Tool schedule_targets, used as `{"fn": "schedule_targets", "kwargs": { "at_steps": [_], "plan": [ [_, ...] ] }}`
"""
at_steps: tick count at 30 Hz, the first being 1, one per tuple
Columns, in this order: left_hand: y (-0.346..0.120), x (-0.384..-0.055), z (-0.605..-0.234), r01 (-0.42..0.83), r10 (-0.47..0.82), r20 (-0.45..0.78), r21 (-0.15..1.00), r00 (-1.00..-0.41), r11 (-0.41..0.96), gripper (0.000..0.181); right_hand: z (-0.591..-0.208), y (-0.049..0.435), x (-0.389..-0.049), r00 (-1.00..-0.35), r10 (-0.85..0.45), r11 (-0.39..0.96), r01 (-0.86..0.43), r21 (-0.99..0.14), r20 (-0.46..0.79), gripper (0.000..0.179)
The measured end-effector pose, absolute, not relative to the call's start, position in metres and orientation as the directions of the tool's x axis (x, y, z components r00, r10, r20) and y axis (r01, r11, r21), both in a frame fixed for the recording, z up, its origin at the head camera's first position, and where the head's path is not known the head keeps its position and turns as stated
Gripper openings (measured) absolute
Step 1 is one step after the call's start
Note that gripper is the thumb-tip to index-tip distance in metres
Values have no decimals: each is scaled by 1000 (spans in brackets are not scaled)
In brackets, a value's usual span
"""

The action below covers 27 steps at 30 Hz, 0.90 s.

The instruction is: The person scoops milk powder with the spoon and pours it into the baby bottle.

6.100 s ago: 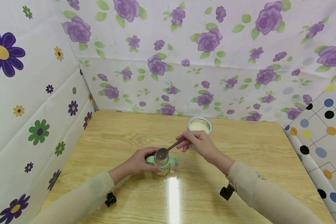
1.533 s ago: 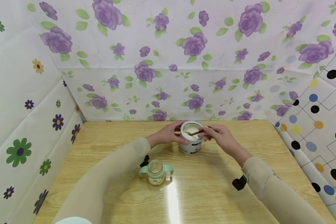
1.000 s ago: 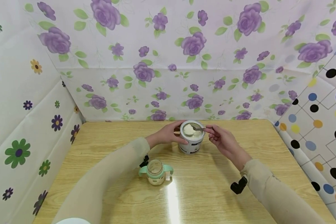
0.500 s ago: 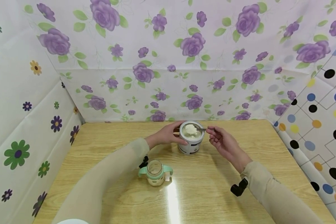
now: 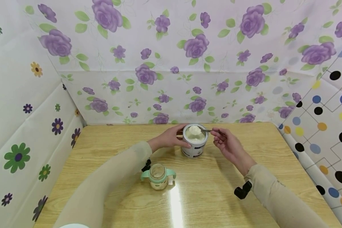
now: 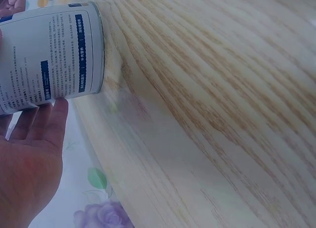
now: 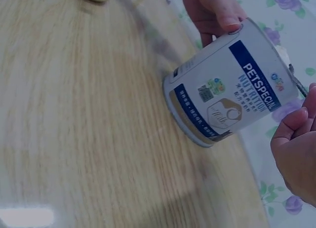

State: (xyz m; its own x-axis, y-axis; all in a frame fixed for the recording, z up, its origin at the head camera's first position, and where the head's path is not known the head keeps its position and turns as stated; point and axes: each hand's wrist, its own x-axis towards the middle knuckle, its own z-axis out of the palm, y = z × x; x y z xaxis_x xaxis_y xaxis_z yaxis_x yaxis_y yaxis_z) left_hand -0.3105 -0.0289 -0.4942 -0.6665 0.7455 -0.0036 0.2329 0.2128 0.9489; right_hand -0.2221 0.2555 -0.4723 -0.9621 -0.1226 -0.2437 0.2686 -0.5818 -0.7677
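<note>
Flowered curtain (image 5: 20, 126), left edge of the frame: backdrop, purple and green blooms.

Bottle (image 5: 158, 181), lower centre: upright on the table (image 5: 211, 196), mouth uncovered, two green handles, neither hand on it. I judge it light, stiff and smooth enough to slip; I would take it by a handle or by the green collar.

Left hand (image 5: 170, 138), centre: thumb in front and fingers behind, parted to the can's width, gripping its left side.

Can (image 5: 193, 152), just right of centre: upright, lidless, pale powder (image 5: 195, 138) inside, blue-banded label in my right wrist view. I reckon it stiff-walled, of middling weight, slick on the label; best held round the side, below the rim.

Spoon (image 5: 206, 130), over the can's mouth: bowl heaped with powder, handle crossing the right rim. Light and rigid, I expect; the loose heap spills easily, so I favour a level hold on the handle. Whether the bowl touches the powder beneath, I cannot tell.

Right hand (image 5: 228, 145), right of the can: thumb and fingertips pinching the handle, other fingers curled.

Dotted curtain (image 5: 307, 131), right edge: backdrop, coloured discs and thin lines.
</note>
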Motion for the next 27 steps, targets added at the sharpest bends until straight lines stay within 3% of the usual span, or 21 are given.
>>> {"fn": "schedule_targets", "kwargs": {
  "at_steps": [27],
  "plan": [
    [-32,-309,-492,243,745,-3,944,-668,222,91,-472,254,-221,-962,-127,-553,272,-788,-243,41]
  ]
}}
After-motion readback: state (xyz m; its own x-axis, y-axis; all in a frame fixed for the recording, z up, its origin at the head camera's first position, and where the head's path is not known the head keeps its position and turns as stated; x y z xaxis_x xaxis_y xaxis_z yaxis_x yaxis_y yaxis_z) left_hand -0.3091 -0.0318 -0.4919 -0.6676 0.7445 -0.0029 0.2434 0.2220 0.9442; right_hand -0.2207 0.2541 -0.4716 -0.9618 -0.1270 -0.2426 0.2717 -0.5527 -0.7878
